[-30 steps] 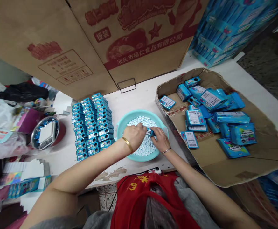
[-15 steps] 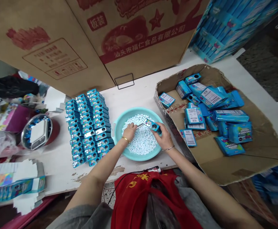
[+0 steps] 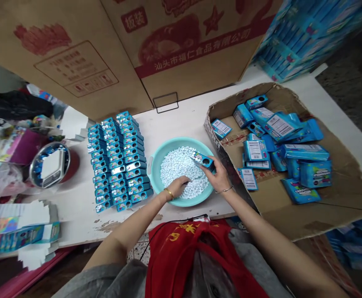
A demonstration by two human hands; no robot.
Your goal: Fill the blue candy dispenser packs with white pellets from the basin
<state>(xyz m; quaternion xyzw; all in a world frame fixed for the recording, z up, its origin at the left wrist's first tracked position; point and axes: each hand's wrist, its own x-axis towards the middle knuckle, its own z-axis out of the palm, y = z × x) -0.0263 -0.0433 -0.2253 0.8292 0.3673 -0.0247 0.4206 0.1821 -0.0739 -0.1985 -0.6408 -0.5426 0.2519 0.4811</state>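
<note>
View: head camera, looking down on a white table (image 3: pixel 181 120) from above the person's chest;
Left hand: the left hand (image 3: pixel 177 187) sits low in the pale round candies (image 3: pixel 181 163), fingers curled into the heap; whether it grips any I cannot tell; a gold bangle (image 3: pixel 169 193) circles the wrist;
Right hand: the right hand (image 3: pixel 218 176) clasps a small blue tin (image 3: pixel 203 160), fingers wrapped around it; a thin bracelet (image 3: pixel 223 190) sits at the wrist;
Tin: held tilted above the right part of the candy heap, inside the basin's rim, its round opening showing on top;
Basin: a round turquoise plastic basin (image 3: pixel 156 174) stands between the hands' forearms and holds the candies;
Left of basin: rows of blue tins (image 3: pixel 115 161) stand packed close, just beside its rim; farther left sits a steel bowl (image 3: pixel 34 169) holding blue tins and a white device;
Right of basin: a torn cardboard tray (image 3: pixel 288 215) holds loose blue packets (image 3: pixel 305 152) and boxes;
Behind: a large printed carton panel (image 3: pixel 181 54) rises past the table's far edge;
Wearer: a red vest (image 3: pixel 181 256) with yellow characters shows below the table edge, over grey sleeves.
</note>
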